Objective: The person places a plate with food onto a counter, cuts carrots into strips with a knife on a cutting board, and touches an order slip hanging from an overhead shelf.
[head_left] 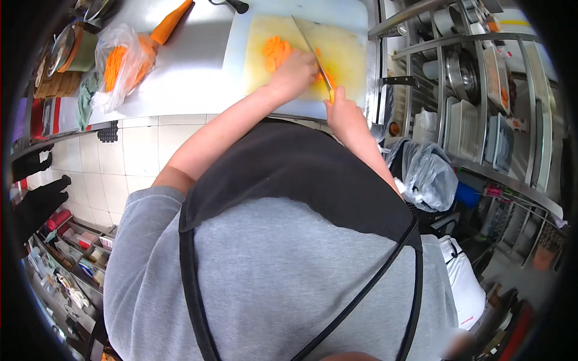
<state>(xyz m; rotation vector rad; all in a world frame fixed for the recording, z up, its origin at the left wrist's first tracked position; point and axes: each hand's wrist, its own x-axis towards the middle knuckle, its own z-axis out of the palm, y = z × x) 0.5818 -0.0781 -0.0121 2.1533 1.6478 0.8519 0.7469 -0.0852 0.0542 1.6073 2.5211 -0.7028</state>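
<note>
My right hand (347, 114) is closed around the yellow handle of a kitchen knife (311, 49), whose long blade points away from me over a yellowed cutting board (259, 78). Curled fingers of my left hand (294, 77) press on carrot close to the left side of the blade; the fingers hide most of that piece. Orange carrot slices (277, 52) lie in a pile just beyond my left hand. More cut bits (326, 77) show beside the blade, near my right hand.
A plastic bag (123, 63) with orange pieces and a whole carrot (171, 23) lie left on the steel table. Pots (65, 48) stand at the far left. A black-handled knife (399, 81) sticks out by the table's right edge. Metal shelving (469, 51) with trays rises at right.
</note>
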